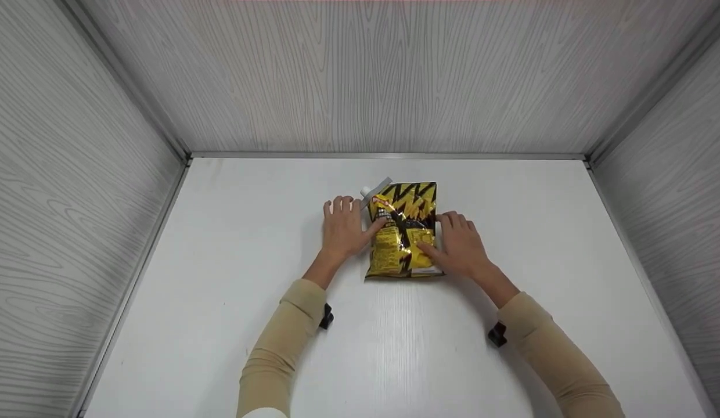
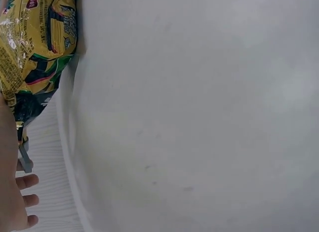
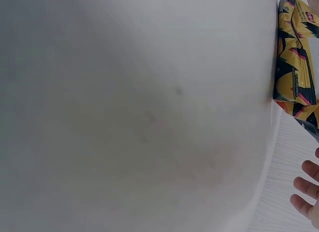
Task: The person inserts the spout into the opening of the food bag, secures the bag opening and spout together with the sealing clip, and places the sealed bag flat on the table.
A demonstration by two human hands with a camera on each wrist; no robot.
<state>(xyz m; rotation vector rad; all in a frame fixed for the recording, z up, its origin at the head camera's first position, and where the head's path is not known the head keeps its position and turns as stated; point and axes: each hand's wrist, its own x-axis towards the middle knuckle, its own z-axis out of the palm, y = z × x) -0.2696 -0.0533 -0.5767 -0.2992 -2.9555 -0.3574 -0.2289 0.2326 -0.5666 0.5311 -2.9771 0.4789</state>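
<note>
A yellow and black snack bag (image 1: 395, 247) lies flat on the white table, its foil shiny and creased. Across its upper left corner sits a grey bag clip (image 1: 384, 186) with a white cap-like piece (image 1: 365, 191). My left hand (image 1: 341, 232) rests at the bag's left side, thumb on the foil, fingers extended near the clip. On the other side is my right hand (image 1: 461, 244), thumb over the lower right part and fingers loosely stretched along the edge. The left wrist view shows the bag (image 2: 40, 37) and the clip's end (image 2: 25, 159) by the fingertips.
Wood-grain panels (image 1: 360, 75) enclose the white table (image 1: 406, 348) at the back and both sides. A black wrist device (image 1: 326, 316) is on the left forearm, another (image 1: 497, 335) on the right.
</note>
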